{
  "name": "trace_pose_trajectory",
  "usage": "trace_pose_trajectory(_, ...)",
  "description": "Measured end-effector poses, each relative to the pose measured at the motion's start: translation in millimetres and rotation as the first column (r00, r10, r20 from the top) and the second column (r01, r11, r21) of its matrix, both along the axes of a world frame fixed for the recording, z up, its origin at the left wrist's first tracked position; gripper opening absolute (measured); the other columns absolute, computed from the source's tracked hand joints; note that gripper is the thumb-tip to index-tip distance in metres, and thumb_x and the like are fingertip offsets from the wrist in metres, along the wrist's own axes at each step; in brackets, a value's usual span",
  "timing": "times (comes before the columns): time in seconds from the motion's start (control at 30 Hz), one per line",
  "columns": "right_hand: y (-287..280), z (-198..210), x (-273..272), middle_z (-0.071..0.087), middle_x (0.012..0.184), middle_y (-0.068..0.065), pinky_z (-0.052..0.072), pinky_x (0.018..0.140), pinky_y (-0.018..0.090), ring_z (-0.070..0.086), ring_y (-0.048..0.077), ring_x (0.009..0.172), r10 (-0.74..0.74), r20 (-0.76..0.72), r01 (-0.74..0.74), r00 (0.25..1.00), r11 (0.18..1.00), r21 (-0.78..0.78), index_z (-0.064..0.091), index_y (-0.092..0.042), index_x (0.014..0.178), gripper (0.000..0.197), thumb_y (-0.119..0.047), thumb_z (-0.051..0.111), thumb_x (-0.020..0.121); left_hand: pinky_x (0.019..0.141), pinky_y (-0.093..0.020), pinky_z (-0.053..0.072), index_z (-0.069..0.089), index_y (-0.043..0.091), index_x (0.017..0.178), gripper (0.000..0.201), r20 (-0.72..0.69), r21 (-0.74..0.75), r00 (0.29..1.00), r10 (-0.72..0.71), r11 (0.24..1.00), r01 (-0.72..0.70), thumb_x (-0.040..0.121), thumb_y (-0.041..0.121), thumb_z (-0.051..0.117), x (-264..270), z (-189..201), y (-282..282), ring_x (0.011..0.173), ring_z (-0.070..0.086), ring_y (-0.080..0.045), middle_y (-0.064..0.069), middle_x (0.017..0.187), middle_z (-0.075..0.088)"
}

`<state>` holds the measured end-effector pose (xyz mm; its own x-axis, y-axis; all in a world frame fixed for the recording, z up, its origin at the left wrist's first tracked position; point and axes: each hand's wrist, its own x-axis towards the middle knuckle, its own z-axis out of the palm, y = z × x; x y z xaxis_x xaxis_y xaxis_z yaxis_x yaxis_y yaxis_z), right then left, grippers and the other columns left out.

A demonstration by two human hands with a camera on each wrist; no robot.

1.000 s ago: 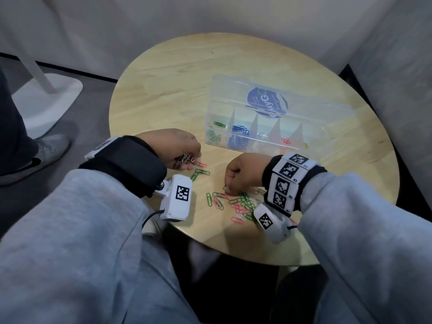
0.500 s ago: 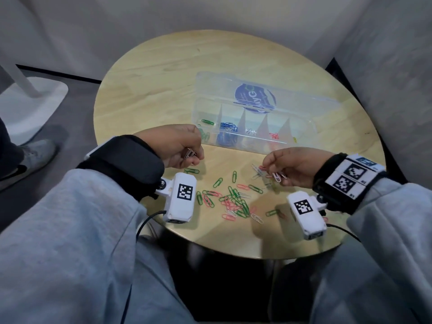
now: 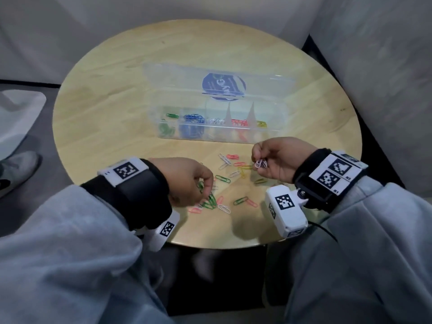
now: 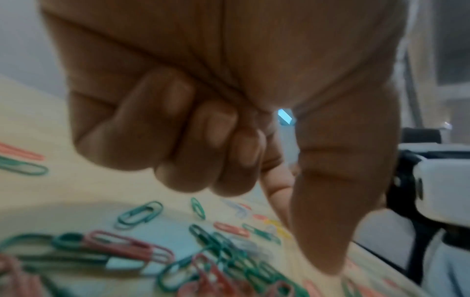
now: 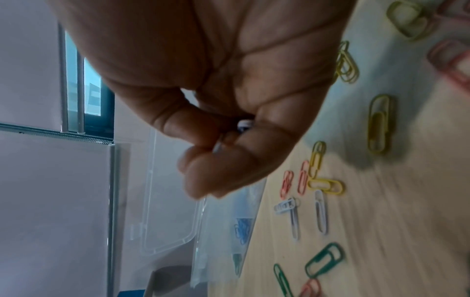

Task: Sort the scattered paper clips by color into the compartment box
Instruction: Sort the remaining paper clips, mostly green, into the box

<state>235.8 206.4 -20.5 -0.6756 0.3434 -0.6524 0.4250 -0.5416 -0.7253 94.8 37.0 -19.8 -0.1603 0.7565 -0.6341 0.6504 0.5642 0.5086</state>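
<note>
The clear compartment box (image 3: 271,134) lies open mid-table, holding green, blue, white, red and yellow clips in separate cells. Loose clips (image 3: 223,178) of mixed colours lie scattered in front of it. My right hand (image 3: 259,160) hovers right of the scatter and pinches a few white paper clips (image 3: 260,163) between thumb and fingers (image 5: 203,170). My left hand (image 3: 205,195) is low over a tangle of green clips (image 3: 210,203). In the left wrist view three fingers (image 4: 178,140) curl into the palm and the thumb (image 4: 330,221) points down at the pile. Whether it pinches a clip is hidden.
The round wooden table (image 3: 117,113) ends just behind my wrists. The box lid (image 3: 222,83) lies folded back beyond the compartments. Grey padded walls close in at the right and back. A shoe (image 3: 16,169) and a white base stand on the floor at left.
My right hand left the pile, moved right and rose with white clips pinched. My left hand, earlier raised beside the box holding clips, has dropped onto the green clips.
</note>
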Motion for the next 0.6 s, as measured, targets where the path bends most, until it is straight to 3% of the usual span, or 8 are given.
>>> trace_pose_trajectory(0.13, -1, -1, -1, 0.046, 0.050, 0.005, 0.047, 0.038, 0.015, 0.051, 0.015, 0.044, 0.023, 0.009, -0.023, 1.000, 0.999, 0.023, 0.046, -0.003, 0.060, 0.032, 0.004, 0.027, 0.084, 0.054, -0.021, 0.035, 0.059, 0.030, 0.074, 0.010, -0.231, -0.046, 0.956, -0.183, 0.983, 0.177, 0.077, 0.024, 0.066, 9, -4, 4, 0.055, 0.045, -0.010, 0.009, 0.056, 0.049)
trace_pose_trajectory(0.23, -5, -2, -4, 0.047, 0.049, 0.005, 0.041, 0.035, 0.014, 0.051, 0.012, 0.040, 0.064, 0.033, -0.065, 0.997, 0.997, 0.037, 0.049, -0.003, 0.065, 0.030, 0.004, 0.028, 0.085, 0.053, -0.019, 0.033, 0.060, 0.031, 0.079, 0.009, -0.266, -0.066, 0.932, -0.247, 0.969, 0.238, 0.078, 0.026, 0.068, 9, -7, 6, 0.057, 0.044, -0.004, 0.011, 0.060, 0.049)
trace_pose_trajectory(0.33, -14, -3, -8, 0.047, 0.055, 0.003, 0.039, 0.035, 0.013, 0.049, 0.007, 0.037, 0.207, 0.109, -0.218, 0.972, 0.970, 0.105, 0.056, -0.003, 0.072, 0.028, 0.001, 0.035, 0.089, 0.053, -0.019, 0.032, 0.058, 0.030, 0.079, 0.011, -0.273, -0.059, 0.922, -0.275, 0.961, 0.269, 0.078, 0.026, 0.069, 7, -10, 8, 0.057, 0.043, -0.003, 0.012, 0.060, 0.049)
trace_pose_trajectory(0.4, -21, -2, -9, 0.049, 0.050, 0.000, 0.033, 0.032, 0.012, 0.043, 0.004, 0.032, 0.332, 0.223, -0.379, 0.916, 0.899, 0.220, 0.059, -0.006, 0.075, 0.024, -0.001, 0.042, 0.090, 0.053, -0.020, 0.032, 0.057, 0.030, 0.078, 0.012, -0.287, -0.038, 0.916, -0.282, 0.958, 0.283, 0.077, 0.027, 0.069, 7, -12, 8, 0.058, 0.045, -0.004, 0.011, 0.062, 0.049)
trace_pose_trajectory(0.47, -28, -2, -8, 0.054, 0.047, -0.002, 0.029, 0.030, 0.011, 0.039, 0.002, 0.029, 0.440, 0.349, -0.548, 0.827, 0.771, 0.326, 0.060, -0.011, 0.076, 0.019, -0.001, 0.049, 0.087, 0.054, -0.020, 0.032, 0.058, 0.030, 0.079, 0.010, -0.322, -0.015, 0.905, -0.279, 0.957, 0.290, 0.077, 0.028, 0.068, 7, -13, 8, 0.060, 0.046, -0.007, 0.012, 0.062, 0.049)
trace_pose_trajectory(0.6, -36, -5, -9, 0.064, 0.065, -0.001, 0.035, 0.040, 0.016, 0.046, 0.005, 0.040, 0.504, 0.523, -0.724, 0.687, 0.530, 0.441, 0.065, -0.020, 0.072, 0.011, -0.011, 0.067, 0.077, 0.053, -0.020, 0.031, 0.059, 0.028, 0.078, 0.010, -0.347, -0.001, 0.896, -0.275, 0.956, 0.293, 0.077, 0.028, 0.069, 6, -13, 9, 0.060, 0.044, -0.006, 0.012, 0.062, 0.048)
